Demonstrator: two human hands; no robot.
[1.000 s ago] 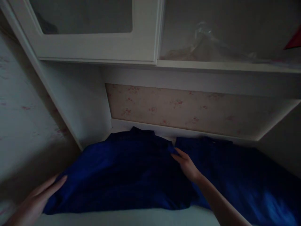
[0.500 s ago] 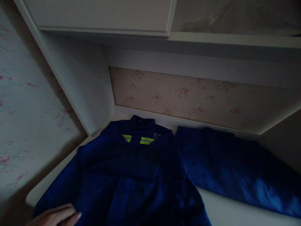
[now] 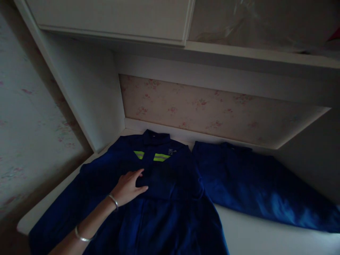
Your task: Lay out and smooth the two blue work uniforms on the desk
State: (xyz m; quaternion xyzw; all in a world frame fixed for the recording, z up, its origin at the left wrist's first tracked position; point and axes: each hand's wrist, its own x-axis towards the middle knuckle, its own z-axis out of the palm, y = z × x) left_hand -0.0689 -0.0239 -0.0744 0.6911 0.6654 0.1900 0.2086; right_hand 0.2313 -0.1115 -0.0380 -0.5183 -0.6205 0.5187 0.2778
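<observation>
While the head view is dim, the left hand (image 3: 129, 187) shows clearly, lying palm down on the chest of a blue work jacket (image 3: 148, 198) spread flat on a white surface (image 3: 265, 241). Its fingers (image 3: 138, 174) are spread loosely and gripping nothing, pointing toward one o'clock, where the jacket's collar with its yellow-green reflective strip (image 3: 154, 156) lies just beyond the fingertips. Two bangles (image 3: 114, 201) ring the wrist and forearm, which enters from seven o'clock. Most of the jacket sits under and around the hand, its body running down to six o'clock and a sleeve stretching out toward eight o'clock. At three o'clock from the hand, well apart from it, a second blue garment (image 3: 255, 187) lies flat, its near edge touching the jacket's shoulder. Floral wallpaper (image 3: 207, 109) backs the recess at twelve o'clock, under a white cabinet (image 3: 111, 17). No right hand appears anywhere, so its state cannot be told
</observation>
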